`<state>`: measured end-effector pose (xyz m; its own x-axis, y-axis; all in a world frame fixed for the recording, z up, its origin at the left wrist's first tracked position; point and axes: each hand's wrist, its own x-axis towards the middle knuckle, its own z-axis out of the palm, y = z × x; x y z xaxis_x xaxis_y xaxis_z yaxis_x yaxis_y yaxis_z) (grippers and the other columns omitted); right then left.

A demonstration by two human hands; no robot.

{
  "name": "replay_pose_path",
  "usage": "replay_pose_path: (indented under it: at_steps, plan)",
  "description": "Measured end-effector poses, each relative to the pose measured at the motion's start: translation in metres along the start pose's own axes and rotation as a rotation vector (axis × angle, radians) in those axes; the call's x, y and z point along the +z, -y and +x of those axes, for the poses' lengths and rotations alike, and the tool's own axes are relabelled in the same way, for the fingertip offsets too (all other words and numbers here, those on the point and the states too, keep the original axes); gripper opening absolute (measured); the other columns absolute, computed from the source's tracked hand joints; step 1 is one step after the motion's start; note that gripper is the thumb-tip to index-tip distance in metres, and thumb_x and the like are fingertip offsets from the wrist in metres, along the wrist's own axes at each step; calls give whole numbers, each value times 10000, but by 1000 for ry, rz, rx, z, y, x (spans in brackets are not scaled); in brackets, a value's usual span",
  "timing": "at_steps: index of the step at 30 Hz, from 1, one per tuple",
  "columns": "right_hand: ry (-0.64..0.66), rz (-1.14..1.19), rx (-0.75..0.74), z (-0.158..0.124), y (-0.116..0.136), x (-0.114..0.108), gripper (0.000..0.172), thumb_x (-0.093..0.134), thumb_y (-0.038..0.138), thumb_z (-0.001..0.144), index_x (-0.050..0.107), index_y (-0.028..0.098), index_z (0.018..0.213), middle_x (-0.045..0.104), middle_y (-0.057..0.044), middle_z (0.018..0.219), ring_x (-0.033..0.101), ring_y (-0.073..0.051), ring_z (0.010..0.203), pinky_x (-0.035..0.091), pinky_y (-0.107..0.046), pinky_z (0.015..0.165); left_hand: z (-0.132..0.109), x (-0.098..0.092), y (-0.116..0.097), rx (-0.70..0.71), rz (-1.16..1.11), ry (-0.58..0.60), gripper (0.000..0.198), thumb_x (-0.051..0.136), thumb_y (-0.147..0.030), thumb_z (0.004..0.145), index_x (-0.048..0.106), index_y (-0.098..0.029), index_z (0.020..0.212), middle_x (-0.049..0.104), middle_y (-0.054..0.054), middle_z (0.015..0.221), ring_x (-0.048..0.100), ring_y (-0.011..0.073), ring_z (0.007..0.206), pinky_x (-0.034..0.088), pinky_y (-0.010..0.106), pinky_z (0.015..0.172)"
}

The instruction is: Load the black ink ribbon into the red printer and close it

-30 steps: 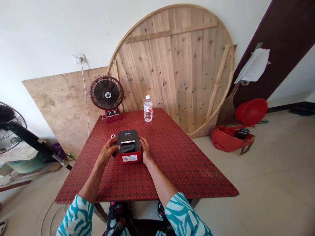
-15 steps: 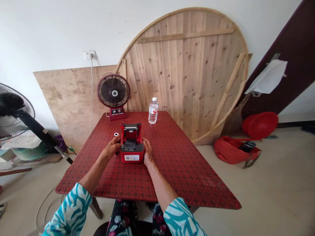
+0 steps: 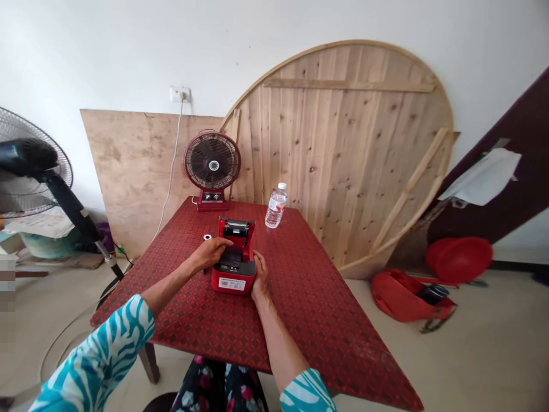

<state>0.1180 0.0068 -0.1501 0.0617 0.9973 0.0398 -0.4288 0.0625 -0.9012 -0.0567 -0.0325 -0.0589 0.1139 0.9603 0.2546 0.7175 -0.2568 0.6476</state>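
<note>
Printer [image 3: 234,269], a small red one, sits near the middle of the red counter [image 3: 309,297] with its lid [image 3: 237,229] standing upright; a second ago that lid was shut, so the dark bay inside is now exposed and within reach. Left hand [image 3: 210,252] has left the printer's side and lies over the open bay, fingers loosely curled, though I cannot tell whether they pinch anything, while the right hand [image 3: 260,278] stays flat against the right side, fingers together. A small paper roll [image 3: 207,237] still lies just left, untouched, apart from the fan [image 3: 212,163] and bottle [image 3: 275,206].
</note>
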Motion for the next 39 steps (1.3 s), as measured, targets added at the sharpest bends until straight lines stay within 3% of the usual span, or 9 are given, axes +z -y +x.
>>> replay_pose_path:
  at_steps: [4,8,11,18,23,29,34,39]
  plan:
    - [-3,11,29,-1,0,1,500,642,550,665,658,203,1025,705,-14,880,603,-168,737,439,-280,669,35,4,-12,49,237,227,412,411,-54,843,721,-192,1075,736,68,1115,676,182,1028,487,254,908]
    - [-3,44,48,-2,-1,2,480,642,540,683,656,206,1027,701,-11,873,607,-166,738,453,-284,679,67,12,-14,56,304,337,365,494,-4,718,760,-172,903,769,100,942,709,232,877,512,278,789]
    - [-7,20,19,-1,-7,1,470,627,540,705,662,215,1043,706,-13,906,618,-176,798,464,-287,704,77,17,-12,78,320,384,338,524,-7,664,759,-190,822,772,88,876,705,239,859,503,273,769]
    - [2,8,25,-1,-7,0,442,607,525,728,654,220,1043,703,-18,933,618,-175,827,467,-282,709,69,18,-9,67,256,413,193,610,-77,619,714,-240,621,746,55,726,685,239,774,486,266,733]
    - [17,29,48,-4,2,3,456,616,527,705,645,214,1036,698,-13,900,614,-169,787,474,-291,714,67,20,-9,31,201,386,208,672,-73,537,701,-249,645,718,27,693,667,249,743,484,282,703]
    - [-11,30,66,-5,4,2,468,633,525,675,642,212,1023,682,9,802,587,-151,671,455,-281,641,65,16,-15,35,191,382,191,698,-61,523,671,-238,591,704,35,682,672,277,809,479,312,775]
    - [-3,36,71,-5,4,0,465,651,523,674,643,213,1021,676,19,785,567,-138,639,441,-271,624,55,11,-19,23,227,295,276,708,-83,572,715,-245,795,732,62,876,666,306,947,472,332,833]
    - [-18,8,78,-4,5,0,468,649,524,666,643,212,1014,676,16,782,558,-135,623,435,-269,610,45,15,-23,-2,238,213,381,664,-39,609,698,-241,930,721,77,916,662,317,966,470,353,853]
